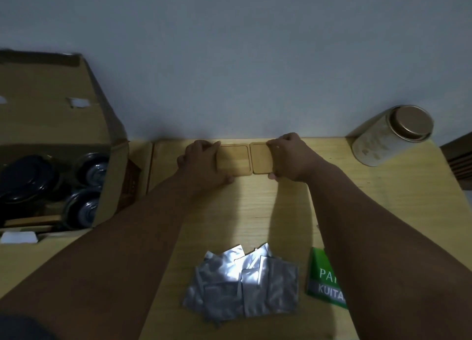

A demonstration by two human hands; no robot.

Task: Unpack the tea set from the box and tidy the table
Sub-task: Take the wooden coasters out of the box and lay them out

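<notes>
Two square wooden coasters lie side by side at the far edge of the wooden table [255,212], close to the wall. My left hand [201,161] grips the left coaster [233,161] by its left side. My right hand [288,157] grips the right coaster [260,159] by its right side. The coasters nearly touch along their inner edges. At the far left stands the open cardboard box [102,125], holding dark glossy tea ware [28,179] and two dark cups [84,209].
A pile of several silver foil sachets [242,281] lies near the front of the table. A green packet [324,276] sits beside it, partly under my right forearm. A round metal tea canister [390,135] stands at the back right. A dark wooden item [131,181] leans beside the box.
</notes>
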